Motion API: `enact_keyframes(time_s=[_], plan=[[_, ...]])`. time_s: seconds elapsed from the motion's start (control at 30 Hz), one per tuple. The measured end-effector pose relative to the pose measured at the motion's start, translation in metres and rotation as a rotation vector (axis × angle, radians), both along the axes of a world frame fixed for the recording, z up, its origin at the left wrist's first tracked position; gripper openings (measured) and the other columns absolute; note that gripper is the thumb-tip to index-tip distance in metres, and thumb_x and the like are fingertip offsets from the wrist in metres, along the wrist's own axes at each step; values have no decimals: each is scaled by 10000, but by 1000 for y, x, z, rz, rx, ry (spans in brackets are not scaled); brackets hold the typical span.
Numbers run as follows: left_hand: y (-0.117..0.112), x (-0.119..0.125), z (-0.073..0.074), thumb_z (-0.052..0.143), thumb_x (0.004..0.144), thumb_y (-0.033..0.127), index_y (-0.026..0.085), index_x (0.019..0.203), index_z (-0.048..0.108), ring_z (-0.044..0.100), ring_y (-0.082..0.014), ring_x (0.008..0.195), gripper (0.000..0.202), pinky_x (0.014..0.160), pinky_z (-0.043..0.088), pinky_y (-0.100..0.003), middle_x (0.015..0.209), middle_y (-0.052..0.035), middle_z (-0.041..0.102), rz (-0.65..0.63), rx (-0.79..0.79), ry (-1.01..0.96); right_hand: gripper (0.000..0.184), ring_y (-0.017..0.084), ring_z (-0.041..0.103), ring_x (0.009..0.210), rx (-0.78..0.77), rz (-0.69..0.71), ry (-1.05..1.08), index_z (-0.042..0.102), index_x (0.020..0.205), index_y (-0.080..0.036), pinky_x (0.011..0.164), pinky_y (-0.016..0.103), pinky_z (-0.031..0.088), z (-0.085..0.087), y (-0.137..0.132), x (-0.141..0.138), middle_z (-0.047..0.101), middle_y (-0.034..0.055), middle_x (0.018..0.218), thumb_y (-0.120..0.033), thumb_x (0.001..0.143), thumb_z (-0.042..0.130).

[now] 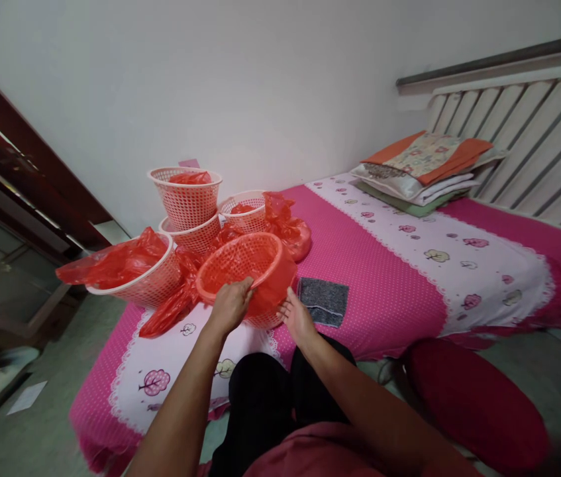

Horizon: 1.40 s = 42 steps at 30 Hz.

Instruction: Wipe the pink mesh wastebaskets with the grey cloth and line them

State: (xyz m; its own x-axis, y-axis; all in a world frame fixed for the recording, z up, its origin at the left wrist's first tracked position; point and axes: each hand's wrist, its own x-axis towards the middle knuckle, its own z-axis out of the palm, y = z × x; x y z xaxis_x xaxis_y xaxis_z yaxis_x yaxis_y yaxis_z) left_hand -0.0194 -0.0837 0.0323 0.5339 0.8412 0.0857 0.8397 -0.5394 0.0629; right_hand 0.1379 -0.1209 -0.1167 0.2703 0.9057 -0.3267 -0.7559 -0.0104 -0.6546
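Observation:
A round plastic basket (240,262), its rim and upper side looking covered by a thin red plastic bag (275,281), stands tilted toward me at the bed's near edge. My left hand (233,303) is closed over its near rim, thumb on top. Against the basket's right side rests my right hand (299,319), thumb up and fingers partly bent around the lower wall. Just right of that hand lies a folded dark grey cloth (323,301). Loose red bag plastic (173,305) trails out to the left of the basket.
Behind stand two stacked pink baskets (188,202) and a smaller basket (255,215) holding red plastic. Another basket (155,281) with a red bag leans at the bed's left edge. Folded bedding (426,169) lies back right. A dark red round stool (473,404) stands front right.

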Motion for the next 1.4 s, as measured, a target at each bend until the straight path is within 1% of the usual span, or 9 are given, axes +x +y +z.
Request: enact_keyframes(time_s=[0.1,0.23,0.43,0.63,0.8,1.03,1.13,1.3,1.4], plan=[[1,0,-2,464,1101,269,221,1010,641,732,-242,927,205,793,415,-320,969,-70,781,-18,-3,2,421,154,637,669,33,9,-40,601,731,-239,664,270,496,2,4,1,696,-13,704,-384,593,971],[2,-7,-6,459,1100,274,222,996,640,725,-243,920,215,803,417,-324,954,-68,771,-37,2,-21,367,136,620,631,-12,4,-48,607,729,-230,639,252,462,-7,0,5,676,-26,659,-316,591,937],[-3,-14,-9,456,1083,235,217,996,640,719,-248,931,204,812,420,-330,968,-75,765,-40,-12,-29,350,183,685,727,-33,-17,4,675,854,-243,675,295,525,-6,6,17,741,25,805,-551,756,810],[-7,-17,-8,444,1100,263,220,970,628,711,-239,904,230,837,423,-339,937,-65,758,-66,-28,-29,440,149,607,621,-4,-44,-34,622,754,-244,629,268,489,-5,11,16,667,-30,666,-425,590,988],[-6,-18,-8,452,1099,259,220,964,626,707,-235,895,224,840,430,-331,941,-71,757,-63,-39,-39,474,207,690,691,-38,-2,27,657,809,-247,615,308,524,-11,-1,0,727,41,746,-598,660,939],[-6,-16,-15,453,1091,245,229,969,625,712,-246,916,212,841,429,-334,929,-64,750,-95,-11,-20,382,117,573,548,-8,66,-126,585,642,-220,525,224,398,-23,-2,-24,686,-15,609,-305,545,945],[-7,-21,-14,445,1092,250,226,963,632,697,-243,894,228,839,438,-336,911,-64,738,-109,-24,-29,307,112,558,532,-40,71,-148,610,624,-214,522,209,385,-30,-8,-15,675,-16,569,-248,546,905],[-5,-39,1,449,1058,202,219,856,625,646,-237,878,269,841,464,-340,868,-68,700,-153,-69,-64,193,147,646,607,-85,51,-131,715,751,-206,568,237,442,-35,-24,15,765,41,721,-288,647,856],[-5,-49,10,489,1025,181,217,798,617,640,-256,952,264,950,474,-386,922,-92,708,-186,-49,-33,212,166,671,637,-117,44,-116,726,777,-197,600,259,467,-34,-27,31,775,74,759,-360,723,850]])
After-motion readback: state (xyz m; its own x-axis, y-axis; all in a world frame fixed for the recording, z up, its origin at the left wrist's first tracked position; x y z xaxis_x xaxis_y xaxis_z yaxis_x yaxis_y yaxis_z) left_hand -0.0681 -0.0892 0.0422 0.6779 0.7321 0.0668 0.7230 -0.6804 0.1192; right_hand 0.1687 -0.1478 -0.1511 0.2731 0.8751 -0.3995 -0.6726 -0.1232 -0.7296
